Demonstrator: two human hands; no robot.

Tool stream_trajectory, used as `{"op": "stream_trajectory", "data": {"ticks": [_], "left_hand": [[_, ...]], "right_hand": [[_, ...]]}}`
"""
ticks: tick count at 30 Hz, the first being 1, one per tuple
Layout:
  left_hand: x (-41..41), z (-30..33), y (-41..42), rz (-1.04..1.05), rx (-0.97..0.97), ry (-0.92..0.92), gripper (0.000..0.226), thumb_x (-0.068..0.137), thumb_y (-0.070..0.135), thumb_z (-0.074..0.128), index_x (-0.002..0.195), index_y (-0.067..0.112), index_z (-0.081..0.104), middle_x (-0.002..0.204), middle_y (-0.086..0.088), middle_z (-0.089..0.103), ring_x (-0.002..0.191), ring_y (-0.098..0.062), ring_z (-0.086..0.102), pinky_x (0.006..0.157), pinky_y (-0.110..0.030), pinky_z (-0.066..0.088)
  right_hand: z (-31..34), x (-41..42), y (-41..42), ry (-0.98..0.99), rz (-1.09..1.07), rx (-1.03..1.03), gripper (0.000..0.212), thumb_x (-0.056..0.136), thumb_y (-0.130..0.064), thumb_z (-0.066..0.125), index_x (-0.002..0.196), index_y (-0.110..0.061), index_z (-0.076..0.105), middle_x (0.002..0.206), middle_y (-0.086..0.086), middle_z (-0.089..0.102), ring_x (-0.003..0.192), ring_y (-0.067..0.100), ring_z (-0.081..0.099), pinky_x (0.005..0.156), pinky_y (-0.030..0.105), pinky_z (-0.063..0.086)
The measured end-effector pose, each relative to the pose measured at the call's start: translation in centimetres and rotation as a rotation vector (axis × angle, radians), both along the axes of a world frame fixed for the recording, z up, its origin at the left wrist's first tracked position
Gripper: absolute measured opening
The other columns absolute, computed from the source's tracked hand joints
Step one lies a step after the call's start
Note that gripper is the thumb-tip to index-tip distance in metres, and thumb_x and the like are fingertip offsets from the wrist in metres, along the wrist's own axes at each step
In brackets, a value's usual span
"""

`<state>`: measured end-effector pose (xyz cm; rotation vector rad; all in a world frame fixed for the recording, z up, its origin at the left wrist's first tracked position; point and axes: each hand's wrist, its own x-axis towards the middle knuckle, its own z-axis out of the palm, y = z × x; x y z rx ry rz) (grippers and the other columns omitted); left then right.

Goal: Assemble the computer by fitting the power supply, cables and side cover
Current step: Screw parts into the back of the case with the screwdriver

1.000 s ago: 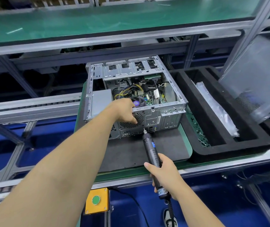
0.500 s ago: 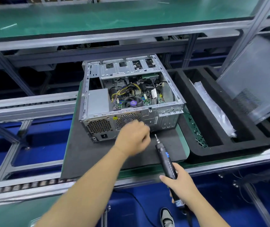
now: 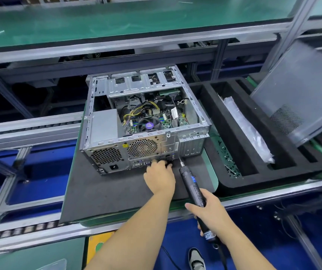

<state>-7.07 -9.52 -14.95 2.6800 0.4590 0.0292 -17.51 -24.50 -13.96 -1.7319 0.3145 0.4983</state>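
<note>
While the left hand (image 3: 159, 177) steadies the computer case (image 3: 146, 121), fingers loose, the right hand (image 3: 208, 211) grips the screwdriver (image 3: 192, 184); next, seat its tip on a rear-panel screw.

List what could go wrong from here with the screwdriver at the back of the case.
1. The electric screwdriver's bit sits close to the left hand's fingers at the computer case's rear panel; a slip might jab them.
2. The right hand grips the driver far back, so the tip may wander off the screw.
3. The case is open on top; a dropped screw could land on the motherboard.
</note>
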Motion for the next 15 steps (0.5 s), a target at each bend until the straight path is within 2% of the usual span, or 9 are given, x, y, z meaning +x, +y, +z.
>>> {"op": "stream_trajectory", "data": {"ticks": [3, 6, 8, 11, 13, 15], "left_hand": [[0.2, -0.5, -0.5, 0.06, -0.022, -0.018, 0.027, 0.099, 0.044, 0.054, 0.115, 0.031, 0.071, 0.115, -0.001, 0.065, 0.107, -0.027, 0.056, 0.085, -0.037, 0.041], [0.5, -0.3, -0.5, 0.115, -0.108, -0.026, 0.022, 0.098, 0.039, 0.058, 0.11, 0.03, 0.073, 0.111, 0.001, 0.068, 0.107, -0.027, 0.057, 0.085, -0.037, 0.04], [0.4, -0.3, 0.2, 0.131, -0.302, -0.082, 0.016, 0.096, 0.033, 0.062, 0.102, 0.024, 0.074, 0.102, 0.001, 0.071, 0.101, -0.025, 0.061, 0.086, -0.035, 0.043], [-0.2, -0.4, 2.7, 0.106, -0.659, -0.163, 0.004, 0.091, 0.019, 0.07, 0.09, 0.018, 0.073, 0.085, 0.003, 0.07, 0.083, -0.016, 0.064, 0.076, -0.025, 0.049], [-0.7, -0.2, 5.0, 0.121, -0.84, -0.171, 0.008, 0.088, 0.011, 0.074, 0.084, 0.018, 0.073, 0.078, 0.004, 0.069, 0.074, -0.009, 0.062, 0.067, -0.012, 0.047], [-0.9, 0.1, 7.1, 0.174, -1.004, -0.133, 0.012, 0.086, 0.008, 0.076, 0.083, 0.02, 0.074, 0.073, 0.003, 0.069, 0.067, -0.007, 0.06, 0.061, -0.012, 0.047]], "right_hand": [[0.0, 0.2, -0.1, -0.013, 0.004, -0.003, 0.036, 0.077, -0.035, 0.077, 0.107, -0.042, 0.06, 0.068, 0.006, 0.056, 0.047, 0.024, 0.053, 0.045, 0.035, 0.052], [0.1, 0.5, -0.4, -0.009, 0.021, 0.011, 0.034, 0.076, -0.036, 0.077, 0.105, -0.043, 0.061, 0.067, 0.006, 0.058, 0.048, 0.025, 0.055, 0.046, 0.036, 0.053], [0.2, 0.6, -0.6, 0.004, 0.053, 0.023, 0.033, 0.075, -0.037, 0.078, 0.102, -0.046, 0.061, 0.068, 0.006, 0.06, 0.05, 0.025, 0.056, 0.047, 0.037, 0.053], [0.5, 0.8, -0.6, 0.019, 0.132, 0.018, 0.039, 0.074, -0.037, 0.079, 0.106, -0.049, 0.06, 0.069, 0.005, 0.061, 0.052, 0.024, 0.058, 0.049, 0.037, 0.054], [0.6, 0.9, -0.1, 0.023, 0.191, -0.004, 0.047, 0.074, -0.037, 0.079, 0.116, -0.043, 0.059, 0.07, 0.006, 0.061, 0.052, 0.024, 0.058, 0.05, 0.037, 0.054], [0.7, 0.8, 0.8, 0.023, 0.245, -0.023, 0.054, 0.074, -0.037, 0.079, 0.123, -0.041, 0.057, 0.07, 0.006, 0.061, 0.052, 0.025, 0.057, 0.049, 0.037, 0.054]]}}
